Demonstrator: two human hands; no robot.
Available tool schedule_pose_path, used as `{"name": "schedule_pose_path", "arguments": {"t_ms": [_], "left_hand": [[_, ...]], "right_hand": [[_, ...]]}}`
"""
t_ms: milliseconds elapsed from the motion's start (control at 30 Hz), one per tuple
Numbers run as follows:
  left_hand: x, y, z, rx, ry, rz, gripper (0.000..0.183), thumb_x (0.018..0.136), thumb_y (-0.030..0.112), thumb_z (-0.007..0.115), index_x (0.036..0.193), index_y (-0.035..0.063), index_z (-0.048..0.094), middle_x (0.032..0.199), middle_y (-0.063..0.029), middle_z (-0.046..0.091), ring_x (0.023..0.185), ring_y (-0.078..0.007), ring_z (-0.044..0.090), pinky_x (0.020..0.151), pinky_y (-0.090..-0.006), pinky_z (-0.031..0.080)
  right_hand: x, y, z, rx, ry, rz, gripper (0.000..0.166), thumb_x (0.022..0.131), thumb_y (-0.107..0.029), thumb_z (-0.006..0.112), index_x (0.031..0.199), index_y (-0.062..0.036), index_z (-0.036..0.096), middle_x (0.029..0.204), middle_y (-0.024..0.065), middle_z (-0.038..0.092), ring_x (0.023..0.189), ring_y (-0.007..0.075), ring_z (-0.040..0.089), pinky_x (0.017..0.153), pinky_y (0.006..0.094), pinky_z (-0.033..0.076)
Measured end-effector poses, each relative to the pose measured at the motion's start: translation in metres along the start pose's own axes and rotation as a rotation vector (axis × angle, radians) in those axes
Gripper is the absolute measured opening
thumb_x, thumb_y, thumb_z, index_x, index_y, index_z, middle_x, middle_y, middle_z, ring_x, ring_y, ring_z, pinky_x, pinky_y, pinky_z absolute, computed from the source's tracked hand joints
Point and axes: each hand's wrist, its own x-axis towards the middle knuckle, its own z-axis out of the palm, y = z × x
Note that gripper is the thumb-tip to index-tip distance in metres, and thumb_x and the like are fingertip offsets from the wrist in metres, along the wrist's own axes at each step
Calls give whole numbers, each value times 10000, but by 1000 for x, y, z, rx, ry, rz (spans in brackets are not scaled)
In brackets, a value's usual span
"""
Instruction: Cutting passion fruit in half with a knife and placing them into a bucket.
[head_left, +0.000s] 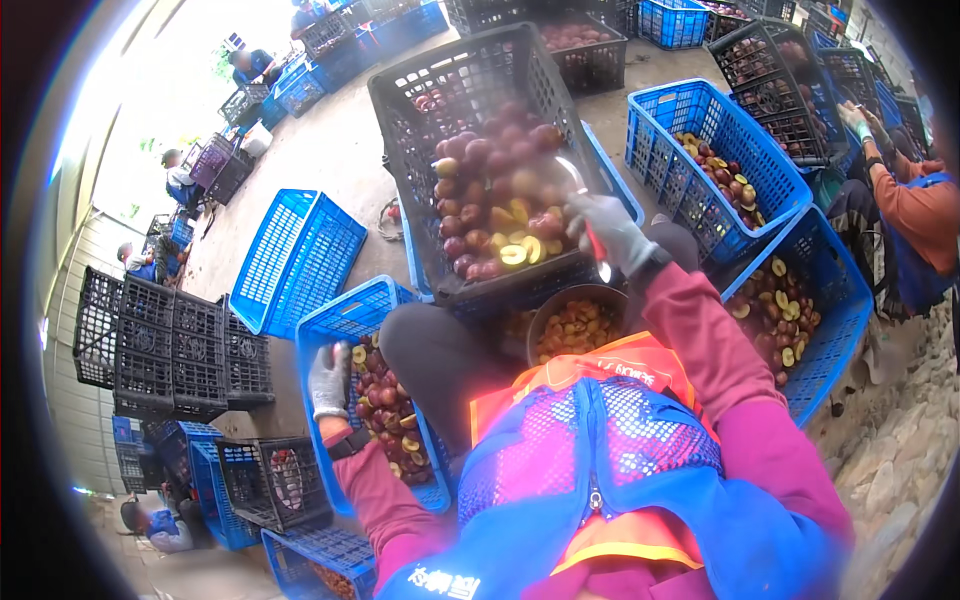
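Note:
My right hand (619, 232), in a grey glove, grips the red handle of a curved-blade knife (595, 238). Its blade arcs over the plums (480, 172) in a tilted black plastic crate (409, 187). Several cut yellow-fleshed plum halves (517, 251) lie at the near end of that crate. My left hand (330, 381), also gloved, is above the left rim of a blue crate (319, 319) of halved plums (386, 405); whether its fingers hold anything is unclear. Between my legs, a round bowl (534, 330) contains orange-yellow fruit pieces (577, 326).
Blue crates of cut plums (757, 262) stand at my right, near a seated person in an orange sleeve (919, 217). To the left are an upright blue crate (289, 262) and stacked black crates (172, 345). Other people work among crates along the far left side.

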Motion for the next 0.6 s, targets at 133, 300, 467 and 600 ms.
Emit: {"name": "schedule_pose_path", "arguments": {"t_ms": [133, 300, 467, 600], "left_hand": [[34, 122, 25, 188, -14, 319, 539, 1010, 429, 728, 1298, -25, 691, 1224, -225, 738, 1110, -343, 720, 948, -436, 559], [46, 310, 164, -141, -320, 602, 513, 981, 332, 771, 1371, 10, 687, 1296, -209, 744, 1171, -313, 735, 997, -415, 571], [44, 379, 327, 424, -591, 701, 568, 944, 429, 727, 1408, 117, 624, 1373, -181, 688, 1267, -373, 667, 1023, -502, 539], [49, 357, 355, 452, -519, 591, 603, 910, 465, 732, 1411, 158, 599, 1403, -165, 663, 1317, -386, 637, 1032, -535, 527]], "right_hand": [[-26, 20, -52, 132, 26, 6, 345, 1144, -336, 547, 1181, -15, 668, 802, 63, 661, 556, 116, 602, 478, 255, 493], [-59, 18, -52, 119, 60, 30, 332, 1163, -318, 508, 1225, -26, 655, 801, 58, 652, 572, 114, 601, 499, 247, 508], [-67, 23, -63, 93, 87, 65, 328, 1171, -304, 487, 1242, -27, 648, 814, 55, 647, 576, 112, 578, 509, 239, 499], [-72, 23, -70, 166, 76, 56, 327, 1153, -316, 542, 1223, -21, 666, 777, 54, 657, 547, 120, 592, 488, 261, 500]]}}
